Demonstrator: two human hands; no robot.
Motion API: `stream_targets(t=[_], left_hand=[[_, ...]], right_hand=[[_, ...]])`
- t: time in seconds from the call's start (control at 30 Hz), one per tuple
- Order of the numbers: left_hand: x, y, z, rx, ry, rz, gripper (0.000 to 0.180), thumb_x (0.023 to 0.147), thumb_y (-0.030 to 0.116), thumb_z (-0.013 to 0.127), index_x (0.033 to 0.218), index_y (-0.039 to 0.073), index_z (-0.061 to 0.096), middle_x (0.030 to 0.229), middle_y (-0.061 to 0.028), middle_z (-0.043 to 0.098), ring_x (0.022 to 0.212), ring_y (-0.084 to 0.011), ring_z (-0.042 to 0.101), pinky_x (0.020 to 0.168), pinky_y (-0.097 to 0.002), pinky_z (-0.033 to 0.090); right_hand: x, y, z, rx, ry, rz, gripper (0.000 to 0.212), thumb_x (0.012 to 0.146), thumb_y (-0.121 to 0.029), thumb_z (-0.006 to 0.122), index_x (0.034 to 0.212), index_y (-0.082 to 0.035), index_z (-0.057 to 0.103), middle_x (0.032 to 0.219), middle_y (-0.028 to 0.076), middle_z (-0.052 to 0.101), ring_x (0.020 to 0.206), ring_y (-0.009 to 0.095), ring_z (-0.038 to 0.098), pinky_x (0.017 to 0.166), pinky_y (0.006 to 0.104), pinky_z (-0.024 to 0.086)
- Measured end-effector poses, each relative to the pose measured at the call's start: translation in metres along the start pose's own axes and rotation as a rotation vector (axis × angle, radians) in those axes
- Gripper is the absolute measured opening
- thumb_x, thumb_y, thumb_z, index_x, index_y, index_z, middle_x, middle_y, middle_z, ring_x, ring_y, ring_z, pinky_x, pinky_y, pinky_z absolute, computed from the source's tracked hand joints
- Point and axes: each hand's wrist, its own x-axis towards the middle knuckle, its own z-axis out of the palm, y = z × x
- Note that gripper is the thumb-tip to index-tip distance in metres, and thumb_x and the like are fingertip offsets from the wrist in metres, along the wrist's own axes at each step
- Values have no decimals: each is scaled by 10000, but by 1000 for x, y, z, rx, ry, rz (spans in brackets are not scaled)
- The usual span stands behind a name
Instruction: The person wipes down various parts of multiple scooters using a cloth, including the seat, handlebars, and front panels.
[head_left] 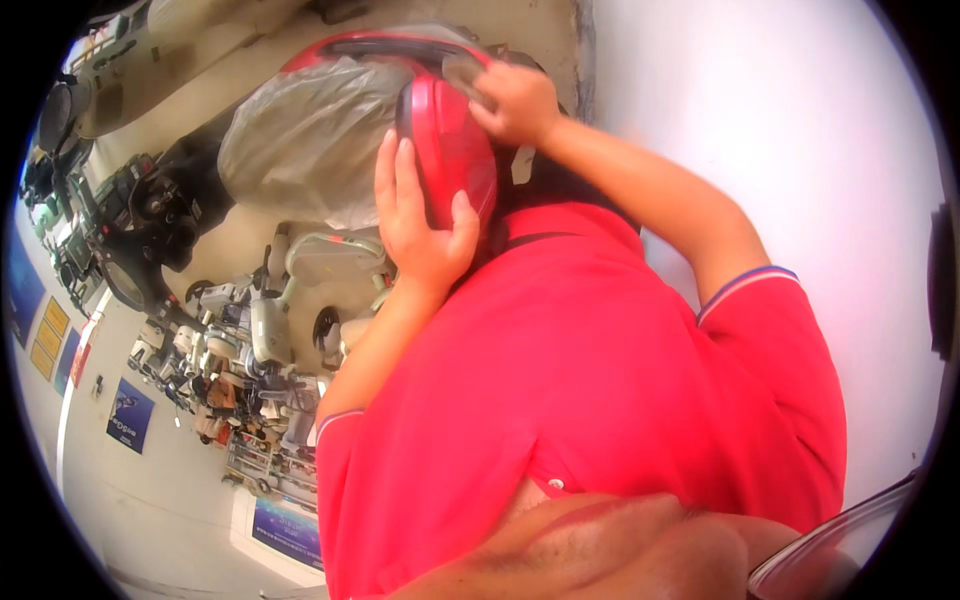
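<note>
A glossy red, rounded vehicle body part (pixel 448 140) with a black edge strip sits right in front of my chest. My left hand (pixel 425 225) lies along its left side, fingers stretched out and thumb apart. At its far right end my right hand (pixel 520 105) is closed, pinching a small brownish-grey flat piece (pixel 465 75) whose kind I cannot make out. Just left of the red part, a crumpled, translucent greyish plastic sheet (pixel 310 145) covers something. Beyond it curves a red and black panel (pixel 400 45).
A white wall (pixel 770 150) stands close on my right. Leftward, a black scooter (pixel 150 215) and several pale mobility scooters or wheelchairs (pixel 265 330) crowd the floor. A large beige vehicle (pixel 165 65) is at the far left. Blue posters (pixel 130 415) hang on the left wall.
</note>
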Motion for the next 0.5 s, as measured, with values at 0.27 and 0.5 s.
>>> stream_targets(t=[0.27,0.5], left_hand=[[0,3,3,-5,28,12,668,706,65,628,1334,-70,445,1362,-298,440,1238,-447,464,1019,-459,398],[0,4,-1,-6,20,-29,680,707,72,631,1345,-55,437,1352,-290,455,1244,-441,459,1027,-459,387]], right_hand=[[-58,12,11,359,82,600,273,888,-323,568,913,-57,626,835,201,639,815,418,603,690,484,470],[-2,32,20,52,-161,411,220,856,-308,609,880,-90,626,863,155,633,819,381,611,688,475,486]])
